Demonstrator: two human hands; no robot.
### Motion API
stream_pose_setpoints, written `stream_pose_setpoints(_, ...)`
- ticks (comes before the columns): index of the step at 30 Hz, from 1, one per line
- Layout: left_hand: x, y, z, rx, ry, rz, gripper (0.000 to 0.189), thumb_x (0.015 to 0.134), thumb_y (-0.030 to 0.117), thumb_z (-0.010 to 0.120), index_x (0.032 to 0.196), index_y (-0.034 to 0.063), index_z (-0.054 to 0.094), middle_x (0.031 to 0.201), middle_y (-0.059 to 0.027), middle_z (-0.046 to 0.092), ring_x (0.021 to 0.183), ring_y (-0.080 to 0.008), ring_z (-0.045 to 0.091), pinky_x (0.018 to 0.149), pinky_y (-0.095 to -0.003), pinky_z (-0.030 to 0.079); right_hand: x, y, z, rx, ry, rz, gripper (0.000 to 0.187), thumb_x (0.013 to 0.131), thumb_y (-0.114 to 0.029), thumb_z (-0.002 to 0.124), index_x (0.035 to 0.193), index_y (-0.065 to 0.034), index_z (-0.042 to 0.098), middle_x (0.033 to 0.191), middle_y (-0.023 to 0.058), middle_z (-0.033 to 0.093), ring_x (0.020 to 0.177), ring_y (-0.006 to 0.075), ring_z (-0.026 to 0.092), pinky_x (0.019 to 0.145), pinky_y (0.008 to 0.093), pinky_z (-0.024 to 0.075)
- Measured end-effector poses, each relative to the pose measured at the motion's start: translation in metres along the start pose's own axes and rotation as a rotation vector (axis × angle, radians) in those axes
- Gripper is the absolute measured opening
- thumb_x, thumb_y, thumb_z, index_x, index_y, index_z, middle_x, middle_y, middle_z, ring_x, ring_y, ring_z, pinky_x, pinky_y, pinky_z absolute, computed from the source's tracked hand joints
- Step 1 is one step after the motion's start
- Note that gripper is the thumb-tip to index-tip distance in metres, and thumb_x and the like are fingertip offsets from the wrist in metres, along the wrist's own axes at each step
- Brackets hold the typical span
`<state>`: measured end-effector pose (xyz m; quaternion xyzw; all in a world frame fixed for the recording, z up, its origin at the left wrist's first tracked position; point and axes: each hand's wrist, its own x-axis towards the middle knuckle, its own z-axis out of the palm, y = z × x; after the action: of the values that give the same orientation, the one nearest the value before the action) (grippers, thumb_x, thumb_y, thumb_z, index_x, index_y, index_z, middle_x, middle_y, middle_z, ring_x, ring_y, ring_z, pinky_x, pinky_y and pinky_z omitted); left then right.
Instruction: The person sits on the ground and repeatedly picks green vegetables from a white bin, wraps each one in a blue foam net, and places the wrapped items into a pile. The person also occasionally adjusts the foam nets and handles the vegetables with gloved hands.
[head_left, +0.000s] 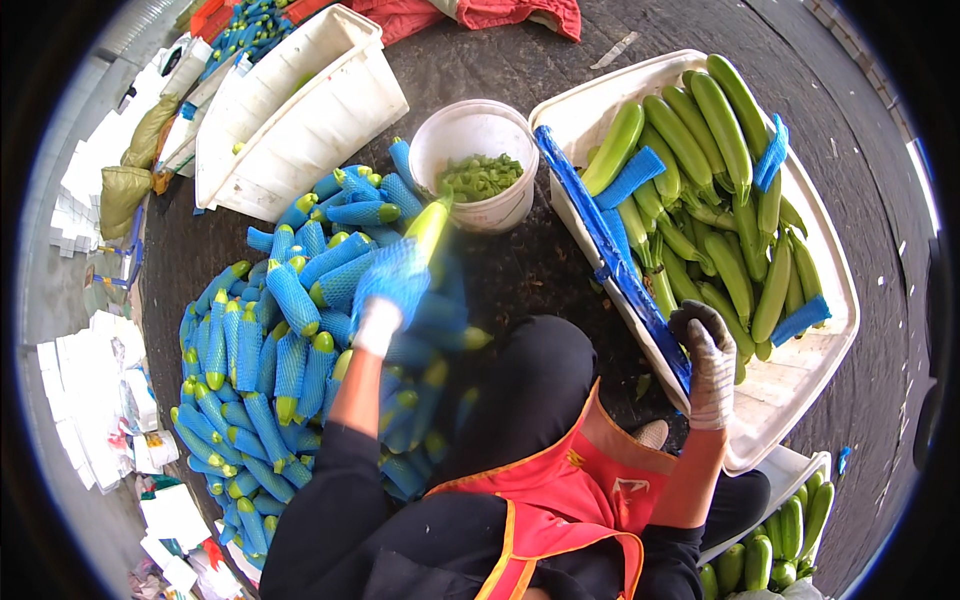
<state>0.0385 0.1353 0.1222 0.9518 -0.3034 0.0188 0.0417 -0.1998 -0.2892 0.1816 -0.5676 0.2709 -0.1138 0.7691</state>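
Note:
My left hand (392, 283), blurred and blue with a white cuff, grips a pale green zucchini (430, 229). It is over a large pile of zucchini in blue foam net sleeves (292, 367), and the zucchini's tip points towards a white bucket (517, 202). Cut green pieces (480, 178) lie inside that bucket. Over the near rim of a white crate (810, 420), my right hand (707, 360) wears a pale glove with dark fingers. Its fingers are loosely curved, with nothing visible in them. Bare zucchini (720, 255) fill much of this crate, with several blue net sleeves (634, 176) among them.
Blue wrapping covers the crate's left rim (615, 262). Another white crate (315, 127) stands at the upper left, beyond the pile. At the lower right, a further container holds more zucchini (784, 532). Red cloth (517, 19) lies at the top. White boxes (97, 397) line the left.

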Motion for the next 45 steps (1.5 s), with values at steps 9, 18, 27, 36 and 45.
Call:
stream_pose_setpoints(9,-0.035,0.052,-0.065,0.111,0.0,-0.008,0.06,0.098,0.026,0.058,0.147,-0.0056,0.042,0.133,-0.0219,0.063,0.116,-0.0303,0.065,0.102,-0.0384,0.051,-0.035,-0.037,0.059,-0.262,0.024,-0.169,0.034,0.095,-0.015,0.066,0.125,0.0014,0.066,0.115,0.0085,0.071,0.1,0.0166,0.066,0.09,0.031,0.053)
stream_pose_setpoints(18,-0.045,0.152,-0.111,-2.635,-0.215,0.078,0.056,0.11,0.022,0.039,0.163,0.0195,0.022,0.155,-0.0225,0.041,0.128,-0.0361,0.056,0.101,-0.0481,0.054,-0.103,-0.078,0.208,-0.636,-0.726,-1.074,0.028,0.078,-0.019,0.077,0.099,-0.0101,0.062,0.103,0.0083,0.065,0.115,0.0331,0.062,0.1,0.0547,0.0433)
stream_pose_setpoints(27,-0.09,0.146,-0.107,-2.419,-0.663,-0.206,0.115,0.064,0.018,0.092,0.158,0.0052,0.026,0.135,-0.034,0.052,0.108,-0.0486,0.064,0.064,-0.0512,0.062,-0.018,-0.076,0.135,-0.266,-0.192,-0.43,0.015,0.098,-0.013,0.067,0.093,0.0013,0.067,0.07,0.0011,0.061,0.066,0.004,0.05,0.06,0.0247,0.0454)
stream_pose_setpoints(36,-0.129,0.023,-0.073,-1.805,0.845,-1.043,0.054,0.092,0.031,0.075,0.135,0.0092,0.051,0.118,-0.0153,0.064,0.108,-0.0324,0.066,0.085,-0.0424,0.061,0.153,0.056,0.052,-1.268,-0.15,0.138,0.062,0.086,-0.056,0.068,0.111,0.0012,0.07,0.114,0.0265,0.071,0.107,0.0416,0.068,0.095,0.0464,0.0532)
stream_pose_setpoints(45,-0.025,0.126,-0.078,-2.088,0.168,-0.345,0.07,0.101,0.033,0.065,0.158,0.0093,0.032,0.146,-0.0211,0.055,0.129,-0.0326,0.06,0.1,-0.044,0.056,0.139,0.019,0.052,-0.562,-0.206,0.17,0.024,0.086,-0.01,0.071,0.11,-0.0046,0.07,0.092,0.0087,0.074,0.084,0.0169,0.071,0.077,0.0309,0.0568)
